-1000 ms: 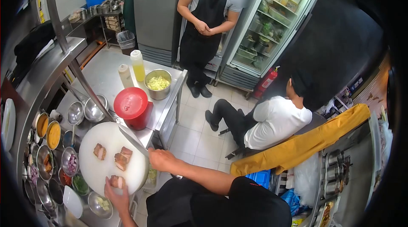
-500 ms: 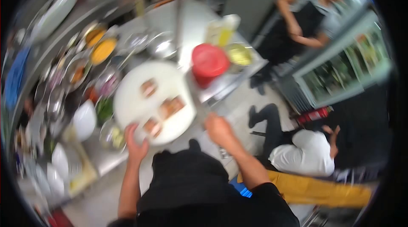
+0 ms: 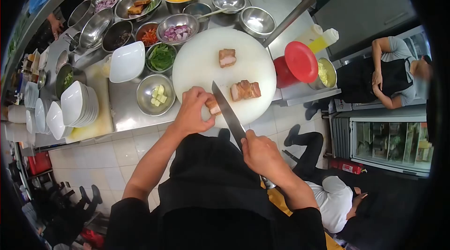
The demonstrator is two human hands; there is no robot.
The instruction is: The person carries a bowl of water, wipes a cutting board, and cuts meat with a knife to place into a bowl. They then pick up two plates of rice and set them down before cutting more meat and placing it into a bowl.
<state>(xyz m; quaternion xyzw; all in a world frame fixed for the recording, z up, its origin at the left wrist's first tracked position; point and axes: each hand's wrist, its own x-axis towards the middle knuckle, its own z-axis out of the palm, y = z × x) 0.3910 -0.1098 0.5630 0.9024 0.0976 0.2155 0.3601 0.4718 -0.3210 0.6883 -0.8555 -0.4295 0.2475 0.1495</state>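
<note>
My right hand (image 3: 268,155) is wrapped round the handle of a long kitchen knife (image 3: 228,113), its blade angled up and left over the round white cutting board (image 3: 199,58). My left hand (image 3: 191,108) has thumb and fingers closed about a browned piece of pork belly (image 3: 213,106) at the board's near edge, left of the blade. Just right of the knife lies a sliced chunk of pork belly (image 3: 245,90). Another pork belly piece (image 3: 227,58) rests farther back on the board.
Bowls of chopped red onion (image 3: 177,29), green leaves (image 3: 161,57) and pale cubes (image 3: 158,95) stand left of the board. A red lidded container (image 3: 300,62) is at right. Stacked white dishes (image 3: 79,104) sit far left. Two people, one in an apron (image 3: 363,79), are at right.
The knife blade now shows clearly over the board in my right hand, which was smeared before. My left hand has come onto the near pork belly piece. The view has turned and sharpened.
</note>
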